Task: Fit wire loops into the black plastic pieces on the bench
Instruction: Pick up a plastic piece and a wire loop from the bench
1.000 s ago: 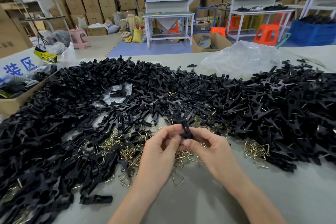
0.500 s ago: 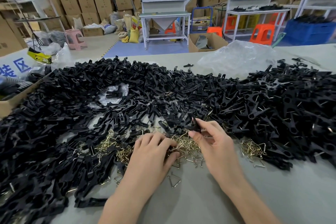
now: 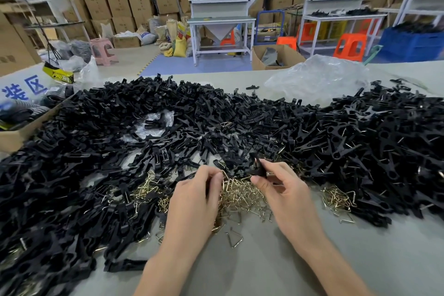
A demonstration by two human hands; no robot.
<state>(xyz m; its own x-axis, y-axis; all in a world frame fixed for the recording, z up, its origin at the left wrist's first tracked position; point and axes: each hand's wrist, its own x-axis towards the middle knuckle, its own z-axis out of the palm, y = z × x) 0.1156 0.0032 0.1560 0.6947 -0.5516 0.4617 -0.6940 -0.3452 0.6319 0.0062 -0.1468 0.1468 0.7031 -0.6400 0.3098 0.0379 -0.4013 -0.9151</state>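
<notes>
Piece point(image 3: 257, 166) is gripped in the right hand point(image 3: 286, 191), long axis tilted up. A loop point(image 3: 224, 179) seems pinched in the left hand point(image 3: 194, 199) just left of it, above the pile point(image 3: 240, 196) by the surface's point(image 3: 264, 262) near edge.

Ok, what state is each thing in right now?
Left hand: pinching a wire loop at the loose pile.
Right hand: holding a black plastic piece above the bench.
Heap of black pieces: loose, spread over the bench.
Clear plastic bag: crumpled.
Cardboard box: open.
</notes>
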